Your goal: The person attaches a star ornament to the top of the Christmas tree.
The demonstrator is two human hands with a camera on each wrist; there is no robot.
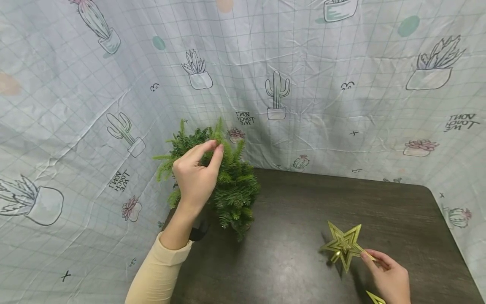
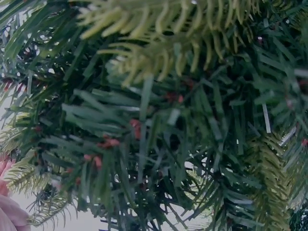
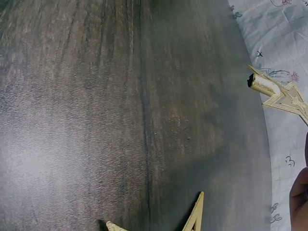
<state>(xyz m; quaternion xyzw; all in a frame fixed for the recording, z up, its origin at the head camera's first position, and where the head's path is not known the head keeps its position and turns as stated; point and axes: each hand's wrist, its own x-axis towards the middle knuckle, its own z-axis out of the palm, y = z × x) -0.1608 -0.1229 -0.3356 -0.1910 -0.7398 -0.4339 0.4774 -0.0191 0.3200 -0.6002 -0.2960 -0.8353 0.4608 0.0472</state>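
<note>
A small artificial Christmas tree (image 1: 236, 192) with dark and light green sprigs stands at the table's left. My left hand (image 1: 196, 177) is raised in front of its upper part, thumb and forefinger pinching a sprig near the top. Needles fill the left wrist view, where fingers (image 2: 13, 214) show at the lower left edge. My right hand (image 1: 392, 278) pinches one point of a glittery gold star tree topper (image 1: 344, 244), held above the table at the right. The topper's short tube (image 3: 263, 84) shows in the right wrist view.
A second gold star (image 1: 375, 297) lies at the front, partly cut off in the head view; its points (image 3: 196, 214) show in the right wrist view. The dark wood table (image 1: 288, 236) is enclosed by a cactus-print curtain (image 1: 315, 139) behind and at both sides.
</note>
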